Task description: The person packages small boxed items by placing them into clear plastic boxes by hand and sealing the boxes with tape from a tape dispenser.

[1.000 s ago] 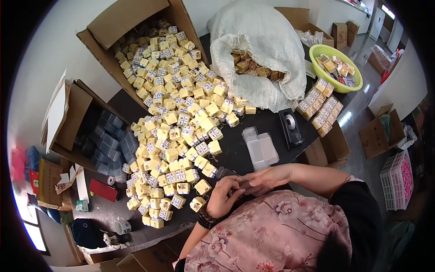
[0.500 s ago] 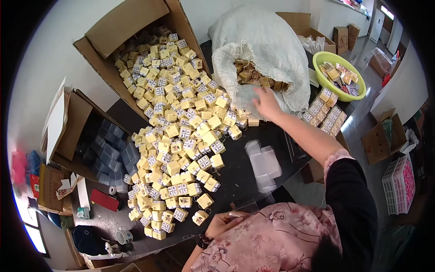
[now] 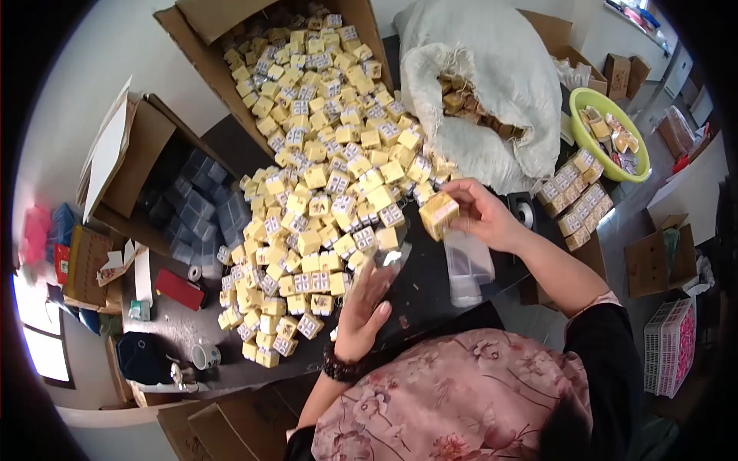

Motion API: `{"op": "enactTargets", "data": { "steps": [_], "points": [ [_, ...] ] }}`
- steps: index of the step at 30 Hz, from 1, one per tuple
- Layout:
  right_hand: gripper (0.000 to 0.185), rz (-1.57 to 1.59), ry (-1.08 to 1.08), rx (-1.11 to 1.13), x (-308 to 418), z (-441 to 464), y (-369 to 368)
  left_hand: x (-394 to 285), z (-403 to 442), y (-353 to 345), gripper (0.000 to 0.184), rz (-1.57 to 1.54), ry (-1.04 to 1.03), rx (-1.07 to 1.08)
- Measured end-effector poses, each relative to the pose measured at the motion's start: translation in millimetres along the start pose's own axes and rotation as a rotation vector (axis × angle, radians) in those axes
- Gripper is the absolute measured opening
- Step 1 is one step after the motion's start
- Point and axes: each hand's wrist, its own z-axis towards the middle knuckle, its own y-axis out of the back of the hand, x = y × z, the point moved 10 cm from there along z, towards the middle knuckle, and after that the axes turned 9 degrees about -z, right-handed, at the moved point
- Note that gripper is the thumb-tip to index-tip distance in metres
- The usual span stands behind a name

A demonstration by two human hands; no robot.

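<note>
My right hand [image 3: 486, 219] pinches a small gold-brown box [image 3: 439, 215] by its side, above the black table. My left hand [image 3: 364, 307] is raised at the edge of the heap, its fingers round a clear, shiny plastic case [image 3: 393, 260] that is partly blurred against the yellow blocks. Small yellow cube keychains [image 3: 307, 242] with white, printed faces spread in a large pile beside both hands. Below the right hand lie translucent plastic cases [image 3: 467, 269]. Behind it, a white woven sack [image 3: 492, 84] gapes, with more brown boxes [image 3: 461, 104] inside.
A tipped cardboard carton [image 3: 181, 54] spills the cubes. Clear cases fill another carton [image 3: 127, 165] at left. A lime-green basin [image 3: 626, 165] and stacked small boxes [image 3: 573, 201] stand at right. A tape roll [image 3: 525, 213], red box [image 3: 179, 290] and mug [image 3: 205, 354] lie about.
My right hand has come back from the sack's mouth and now holds a gold-brown box. My left hand has risen from the table's front edge with the clear case. The view has shifted.
</note>
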Motion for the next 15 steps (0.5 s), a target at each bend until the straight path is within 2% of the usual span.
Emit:
{"op": "enactTargets", "data": {
  "steps": [2,3,5,6,8,9,12,13,14,15],
  "points": [
    [0.044,0.31,0.021,0.116,15,-30,-57,-12,15,-15,0.076,0.055,-0.14,0.03],
    [0.043,0.429,0.026,0.163,22,-41,-77,-12,17,-18,0.078,0.032,-0.145,-0.014],
    [0.045,0.596,-0.065,0.13,24,-55,-102,-16,16,-22,0.079,-0.034,-0.156,-0.083],
    [0.052,0.437,0.025,0.164,35,-56,-108,-16,11,-23,0.079,-0.032,-0.157,-0.088],
    [0.056,0.369,0.065,0.125,55,-64,-123,-15,1,-18,0.078,0.066,-0.173,-0.17],
    [0.059,0.198,0.039,0.137,52,-66,-127,-13,-3,-18,0.076,0.047,-0.132,-0.2],
    [0.053,0.135,-0.037,0.105,51,-65,-129,-8,-16,-15,0.074,-0.014,-0.087,-0.227],
    [0.048,0.469,-0.162,0.103,39,-68,-134,-13,-20,-21,0.071,-0.059,-0.117,-0.199],
    [0.048,0.468,-0.154,0.1,41,-68,-136,-12,-23,-20,0.071,-0.054,-0.121,-0.194],
    [0.048,0.381,-0.057,0.066,51,-67,-132,-12,-26,-19,0.07,0.027,-0.147,-0.185]
  ]
}}
